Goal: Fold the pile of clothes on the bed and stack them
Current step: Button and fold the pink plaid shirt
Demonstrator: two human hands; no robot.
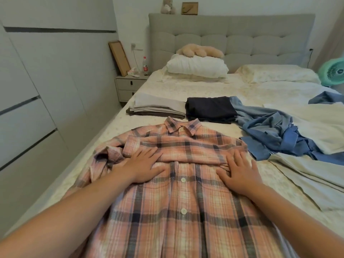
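1. The bed [186,86] fills your view, headboard at the far end.
2. Your plaid shirt [167,202] lies button-side up on the near part of the bed, collar pointing away, one sleeve folded across its chest.
3. Unfolded blue clothes [270,135] lie crumpled to its right.
4. Beyond the collar sit a folded beige stack [158,107] and a folded dark stack [210,108], side by side.
5. Your left hand [143,168] presses flat on the shirt, fingers straight, grasping nothing.
6. Your right hand [240,172] does likewise, fingers spread.
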